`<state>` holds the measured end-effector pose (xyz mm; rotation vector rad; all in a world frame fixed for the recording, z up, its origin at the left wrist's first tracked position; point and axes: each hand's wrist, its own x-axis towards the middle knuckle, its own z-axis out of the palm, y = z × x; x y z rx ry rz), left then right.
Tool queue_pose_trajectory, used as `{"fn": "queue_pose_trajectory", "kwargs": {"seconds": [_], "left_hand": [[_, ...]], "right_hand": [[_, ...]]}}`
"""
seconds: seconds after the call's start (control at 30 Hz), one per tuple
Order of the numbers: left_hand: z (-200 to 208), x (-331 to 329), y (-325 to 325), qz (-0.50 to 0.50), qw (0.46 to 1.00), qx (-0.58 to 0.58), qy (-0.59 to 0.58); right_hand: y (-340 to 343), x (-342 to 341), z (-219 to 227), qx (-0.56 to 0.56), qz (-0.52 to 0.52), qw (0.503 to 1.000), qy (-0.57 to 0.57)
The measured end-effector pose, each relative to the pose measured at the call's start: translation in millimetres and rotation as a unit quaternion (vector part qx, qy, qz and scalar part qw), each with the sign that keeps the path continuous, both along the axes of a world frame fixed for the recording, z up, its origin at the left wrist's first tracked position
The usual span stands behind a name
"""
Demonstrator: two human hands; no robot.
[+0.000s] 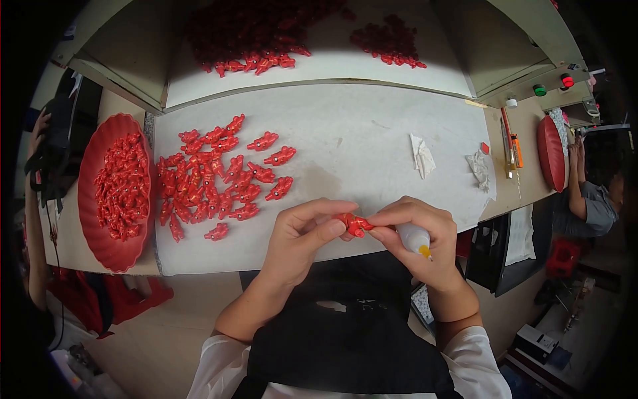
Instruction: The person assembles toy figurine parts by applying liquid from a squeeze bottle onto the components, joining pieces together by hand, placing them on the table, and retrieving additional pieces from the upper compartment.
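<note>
Close above the table's front edge, a small glossy red figurine (353,225) is held between my two hands. My left hand (300,233) is closed on its left side, with thumb and fingers pinching it. My right hand (420,233) pinches its other end between thumb and forefinger. Tucked in the same right hand is a white squeeze bottle (413,238) with a yellow collar and a thin tip pointing down to the right. Many similar red figurines (206,179) lie in a loose cluster on the white table sheet (372,133), left of my hands.
At the left edge stands a red scalloped tray (90,193) heaped with red pieces. Crumpled tissues (422,156), a brush (508,143) and an orange-handled tool (517,151) lie to the right. More red pieces (259,60) fill the cabinet behind. Another person's arm (577,179) shows far right.
</note>
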<state>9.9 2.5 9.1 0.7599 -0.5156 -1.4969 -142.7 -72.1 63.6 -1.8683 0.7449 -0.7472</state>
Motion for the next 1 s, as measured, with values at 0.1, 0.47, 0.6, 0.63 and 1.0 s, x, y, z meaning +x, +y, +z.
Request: {"fn": "queue_pose_trajectory", "kwargs": {"seconds": [0.1, 0.47, 0.6, 0.63, 1.0], "left_hand": [[0, -3, -1, -0.003, 1.0, 0.005, 0.025], [-4, -2, -2, -0.009, 1.0, -0.007, -0.012], [-4, 4, 1, -0.005, 0.999, -0.011, -0.046], [-2, 6, 2, -0.001, 0.999, -0.009, -0.048], [-12, 57, 40, 0.156, 0.648, -0.154, -0.729]], "right_hand": [[1, -2, -2, 0.011, -0.009, 1.0, 0.004], [2, -1, -2, 0.003, -0.016, 1.0, 0.005], [1, 1, -6, 0.004, 0.005, 1.0, 0.006], [1, 2, -7, 0.006, 0.009, 1.0, 0.003], [5, 20, -34, -0.03, 0.025, 0.999, 0.023]]}}
